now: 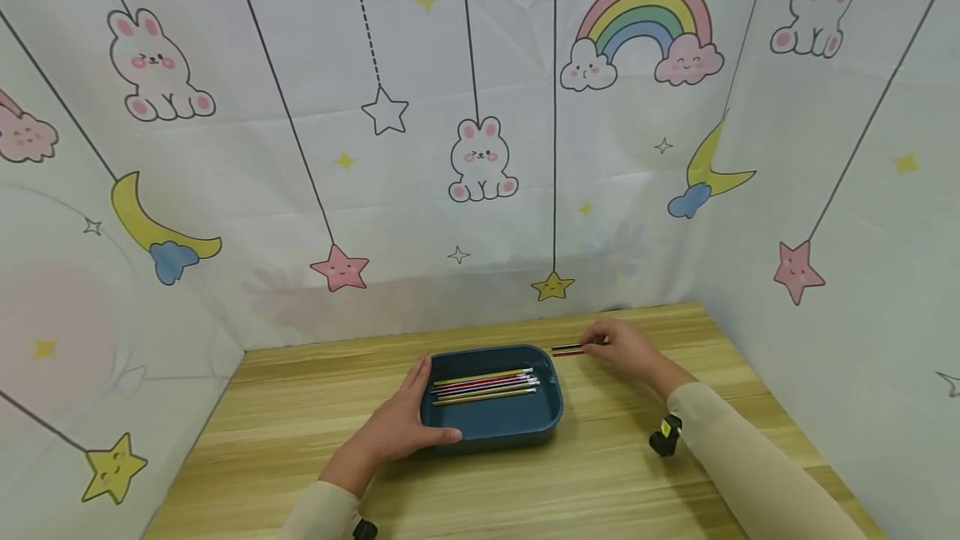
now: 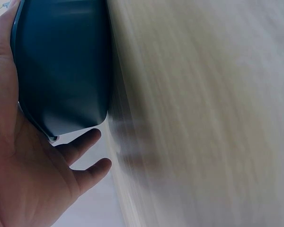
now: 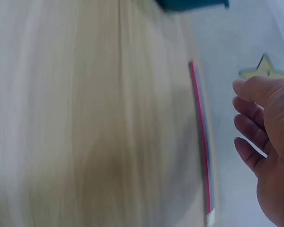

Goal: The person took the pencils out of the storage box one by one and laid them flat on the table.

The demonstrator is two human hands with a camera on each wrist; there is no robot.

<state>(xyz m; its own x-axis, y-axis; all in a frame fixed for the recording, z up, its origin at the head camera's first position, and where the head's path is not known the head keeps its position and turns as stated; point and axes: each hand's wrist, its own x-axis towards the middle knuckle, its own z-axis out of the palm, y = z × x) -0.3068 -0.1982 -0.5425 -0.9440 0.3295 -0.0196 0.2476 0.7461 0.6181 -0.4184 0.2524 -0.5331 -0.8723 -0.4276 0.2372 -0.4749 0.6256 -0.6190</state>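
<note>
A dark blue rectangular tray (image 1: 495, 442) stands on the wooden table, with several thin pencils (image 1: 483, 387) lying side by side in it. My left hand (image 1: 401, 419) rests against the tray's left end, thumb along the near rim and fingers spread, fairly straight, by the left side. To the right of the tray lie a red pencil (image 3: 202, 142) and a dark one beside it. Over these two is my right hand (image 3: 277, 137), its thumb and fingers apart in the right wrist view, with nothing visible between them. In the head view the right hand hides the pencils' right ends.
A white cloth (image 1: 420, 215) printed with rabbits, stars and moons hangs behind the table and at both sides. Each wrist carries a small black device, such as the one on the right wrist (image 1: 664, 437). Bare wooden table (image 1: 570, 490) stretches before the tray.
</note>
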